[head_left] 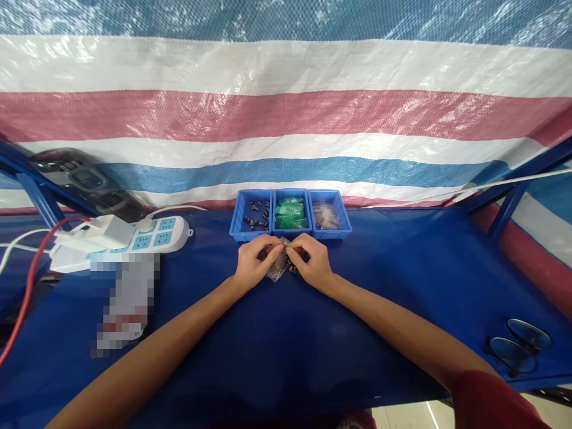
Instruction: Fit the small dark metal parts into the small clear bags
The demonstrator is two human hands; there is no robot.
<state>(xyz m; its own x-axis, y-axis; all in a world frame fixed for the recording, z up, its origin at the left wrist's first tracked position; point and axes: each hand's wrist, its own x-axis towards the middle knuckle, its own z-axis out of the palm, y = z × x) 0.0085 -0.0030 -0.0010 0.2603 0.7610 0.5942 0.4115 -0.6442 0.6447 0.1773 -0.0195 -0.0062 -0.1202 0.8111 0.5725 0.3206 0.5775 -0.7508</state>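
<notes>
A small clear plastic bag [277, 269] is held between my two hands just in front of the blue bins. My left hand [254, 262] pinches its upper left part with thumb and forefinger. My right hand [311, 262] is closed in a pinch at its upper right edge, the fingertips of both hands nearly touching. Small dark screws [292, 269] lie on the blue table beside the bag, partly hidden by my right hand. What is inside the bag is too small to tell.
Three blue bins stand behind my hands: screws in the left bin [239, 223], green packets [290, 211] in the middle, clear packets [325, 215] at right. A power strip [179, 233] and blurred object [129, 298] lie left, glasses [518, 347] right.
</notes>
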